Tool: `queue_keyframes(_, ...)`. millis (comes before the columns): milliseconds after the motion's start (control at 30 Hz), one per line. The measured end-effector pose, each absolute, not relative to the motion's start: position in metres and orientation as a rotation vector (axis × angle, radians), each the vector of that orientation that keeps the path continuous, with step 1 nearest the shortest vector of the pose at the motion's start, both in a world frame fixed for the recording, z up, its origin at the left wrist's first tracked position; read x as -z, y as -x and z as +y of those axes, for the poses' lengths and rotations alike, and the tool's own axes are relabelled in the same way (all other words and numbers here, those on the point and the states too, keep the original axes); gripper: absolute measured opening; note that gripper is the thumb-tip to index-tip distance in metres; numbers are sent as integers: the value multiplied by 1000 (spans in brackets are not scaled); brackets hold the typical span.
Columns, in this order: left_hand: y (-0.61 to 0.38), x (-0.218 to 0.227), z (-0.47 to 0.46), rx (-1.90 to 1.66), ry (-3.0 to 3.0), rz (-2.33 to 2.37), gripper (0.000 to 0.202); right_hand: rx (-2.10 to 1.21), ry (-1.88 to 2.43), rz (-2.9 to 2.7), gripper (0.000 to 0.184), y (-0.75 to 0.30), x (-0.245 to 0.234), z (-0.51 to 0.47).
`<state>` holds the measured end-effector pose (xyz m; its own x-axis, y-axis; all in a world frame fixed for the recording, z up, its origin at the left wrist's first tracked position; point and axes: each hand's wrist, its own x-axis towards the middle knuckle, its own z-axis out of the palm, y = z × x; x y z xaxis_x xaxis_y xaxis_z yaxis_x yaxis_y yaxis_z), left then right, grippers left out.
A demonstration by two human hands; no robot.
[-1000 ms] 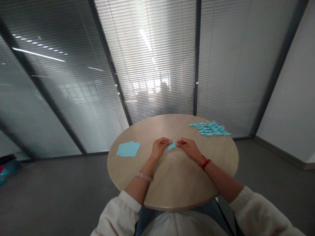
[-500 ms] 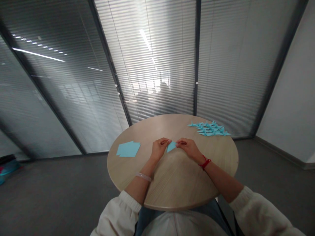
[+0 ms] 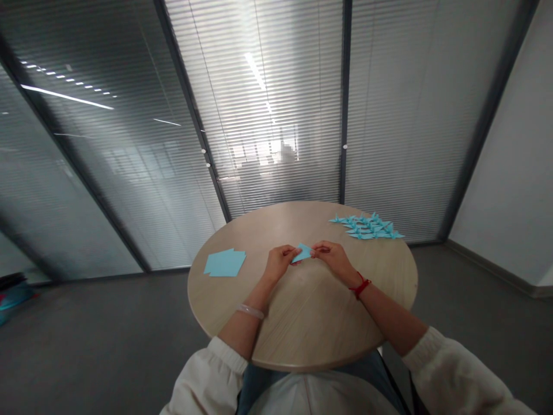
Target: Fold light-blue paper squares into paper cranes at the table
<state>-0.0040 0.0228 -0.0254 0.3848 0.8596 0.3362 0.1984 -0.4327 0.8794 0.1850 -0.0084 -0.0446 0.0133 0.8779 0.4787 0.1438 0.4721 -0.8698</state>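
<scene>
Holding a small blue paper piece (image 3: 304,253) between both hands over a round worktop (image 3: 319,323)

Left hand (image 3: 279,259) is gripping the piece at its left end, thumb and fingers closing on it. Right hand (image 3: 333,258) is pinching the right end, fingertips closing together on the tip. Piece is sitting around mid-worktop, between the left and right edges, a bit nearer the far edge than the near one; cannot tell if it is touching the surface. Finer creases are showing too small to read.

Blue sheets (image 3: 225,263) are lying flat near the left edge, overlapping, well apart from the left hand. Folded blue paper cranes (image 3: 367,226) are standing in close rows by the far right edge, beyond the right hand. Left wrist is wearing a pale bracelet (image 3: 250,311); right wrist is wearing a red band (image 3: 360,286). Pale sleeves (image 3: 211,366) are reaching in from the near edge. Blinds (image 3: 276,104) are hanging behind glass past the far edge.
</scene>
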Motion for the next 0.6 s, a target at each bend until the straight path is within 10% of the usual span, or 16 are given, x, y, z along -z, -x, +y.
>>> queue_keyframes(600, 8, 18, 19, -811, -1564, 874, 40, -739, 977, -1365, 28, -188, 45, -4)
